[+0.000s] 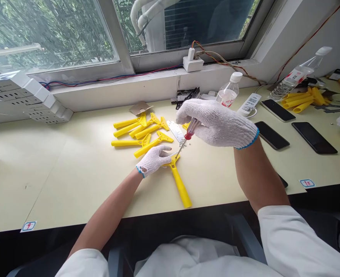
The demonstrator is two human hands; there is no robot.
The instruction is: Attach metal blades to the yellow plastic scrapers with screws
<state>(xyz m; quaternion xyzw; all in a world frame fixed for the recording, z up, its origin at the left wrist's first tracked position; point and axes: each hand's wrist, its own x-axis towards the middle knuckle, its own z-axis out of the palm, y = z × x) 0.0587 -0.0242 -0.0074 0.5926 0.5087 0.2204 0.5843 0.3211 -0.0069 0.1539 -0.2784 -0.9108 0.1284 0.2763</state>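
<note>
Left hand (154,159) pins yellow scraper (179,181) flat — right hand (216,123) grips red screwdriver (187,136) upright

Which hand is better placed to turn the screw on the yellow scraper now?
The right hand: it already grips the red-handled screwdriver, whose tip points down at the yellow plastic scraper. The left hand presses the scraper's head against the table.

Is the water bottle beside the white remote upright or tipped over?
Upright: the water bottle stands on the table with its white cap on top.
</note>
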